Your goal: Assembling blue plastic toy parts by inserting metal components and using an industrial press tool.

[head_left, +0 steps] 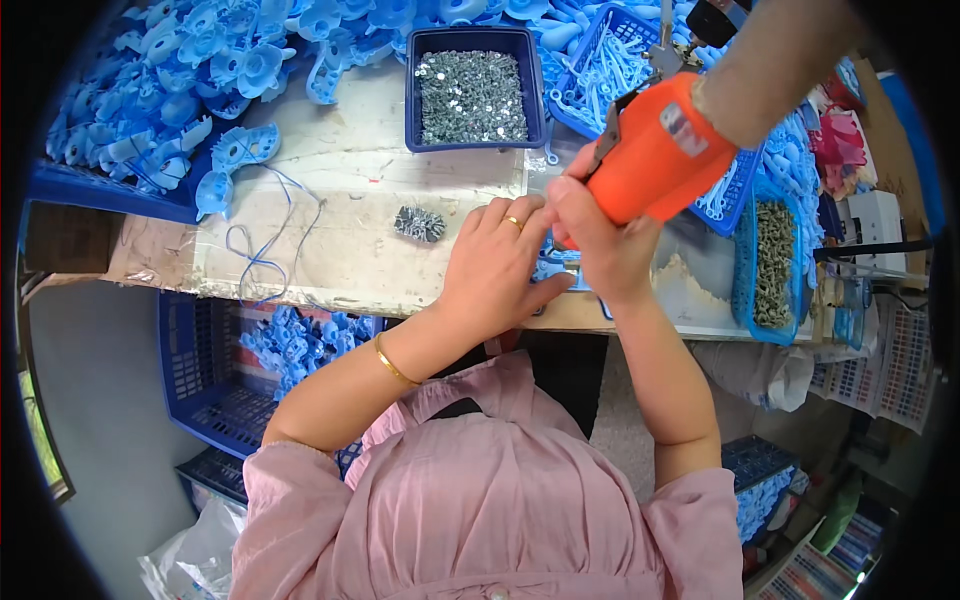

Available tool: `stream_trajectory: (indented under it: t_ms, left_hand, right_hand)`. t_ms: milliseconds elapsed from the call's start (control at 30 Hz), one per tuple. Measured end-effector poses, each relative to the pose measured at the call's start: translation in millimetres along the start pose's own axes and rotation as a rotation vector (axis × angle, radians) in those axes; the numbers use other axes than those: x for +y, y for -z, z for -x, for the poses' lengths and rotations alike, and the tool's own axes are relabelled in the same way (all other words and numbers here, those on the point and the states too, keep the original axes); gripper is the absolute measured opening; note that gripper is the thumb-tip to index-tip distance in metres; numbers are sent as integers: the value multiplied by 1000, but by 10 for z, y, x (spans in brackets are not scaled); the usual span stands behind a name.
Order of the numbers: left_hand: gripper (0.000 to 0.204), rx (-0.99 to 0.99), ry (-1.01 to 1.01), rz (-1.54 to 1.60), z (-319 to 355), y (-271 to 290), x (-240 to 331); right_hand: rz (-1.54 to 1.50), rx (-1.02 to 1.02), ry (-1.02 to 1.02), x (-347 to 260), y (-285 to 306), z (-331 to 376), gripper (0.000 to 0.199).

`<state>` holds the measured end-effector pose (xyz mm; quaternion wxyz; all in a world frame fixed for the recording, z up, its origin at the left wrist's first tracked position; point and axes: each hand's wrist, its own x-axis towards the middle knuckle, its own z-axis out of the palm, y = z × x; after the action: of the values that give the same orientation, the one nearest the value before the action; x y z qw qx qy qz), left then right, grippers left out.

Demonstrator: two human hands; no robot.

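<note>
while the view bends at the rim:
right hand (600,245): gripping an orange power screwdriver (655,150), smooth plastic.
left hand (495,265): fingers pressed on a blue plastic part (553,268), mostly hidden, perhaps flat.
beyond hands: blue tray (472,38) of glinting screws (470,95).
left: heaped moulded blue pieces (180,80).

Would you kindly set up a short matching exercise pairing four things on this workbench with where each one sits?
Things:
1. orange power screwdriver
2. tray of small silver screws
3. loose blue wire
4. pile of blue plastic parts

Places:
A. far left of the bench
B. held in the right hand
C. lying on the bench, left of the left hand
D. far middle of the bench

Pairs: 1-B, 2-D, 3-C, 4-A
</note>
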<state>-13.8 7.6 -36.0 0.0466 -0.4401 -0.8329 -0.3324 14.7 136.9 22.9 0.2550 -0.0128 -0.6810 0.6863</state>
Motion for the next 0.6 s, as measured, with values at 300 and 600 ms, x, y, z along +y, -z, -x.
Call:
stream_trajectory:
  t_ms: [300,600]
  left_hand:
    - [65,113,-3,101,42,111,-46]
    - [37,106,-34,187,133,257,-3]
  right_hand:
    - [2,-322,85,-464,-138,-503,38]
    - [921,293,657,-1278,402,-931,31]
